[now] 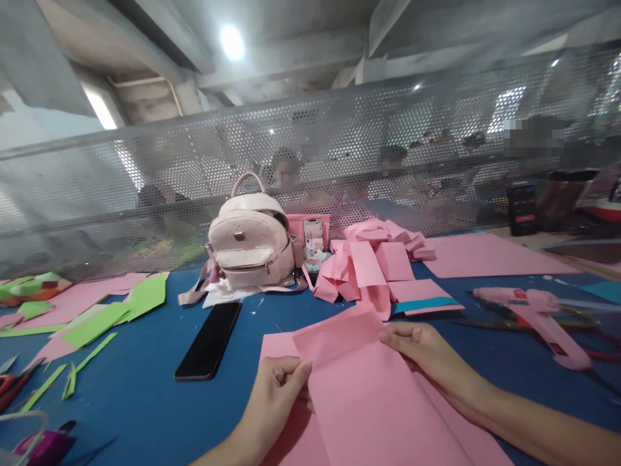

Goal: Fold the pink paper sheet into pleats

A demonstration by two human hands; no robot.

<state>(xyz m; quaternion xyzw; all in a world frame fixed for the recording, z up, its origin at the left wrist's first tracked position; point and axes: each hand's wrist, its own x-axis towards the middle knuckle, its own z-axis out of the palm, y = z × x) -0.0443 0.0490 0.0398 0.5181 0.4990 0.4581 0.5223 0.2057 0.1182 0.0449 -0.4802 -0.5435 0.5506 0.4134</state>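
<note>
A large pink paper sheet (369, 395) lies folded on the blue table (145, 388) right in front of me. My left hand (276, 395) pinches its left edge with curled fingers. My right hand (427, 353) grips the sheet's right edge, fingers bent over the fold. Another pink sheet (279, 346) lies flat underneath. A black phone (208, 341) rests face up just left of the paper.
A pale pink backpack (250, 243) stands behind, beside a propped phone (314, 236) and a heap of pink paper pieces (373, 262). A pink glue gun (538, 317) and scissors lie right. Green paper scraps (97, 320) litter the left. A perforated metal screen (194, 168) closes the far edge; people sit behind it.
</note>
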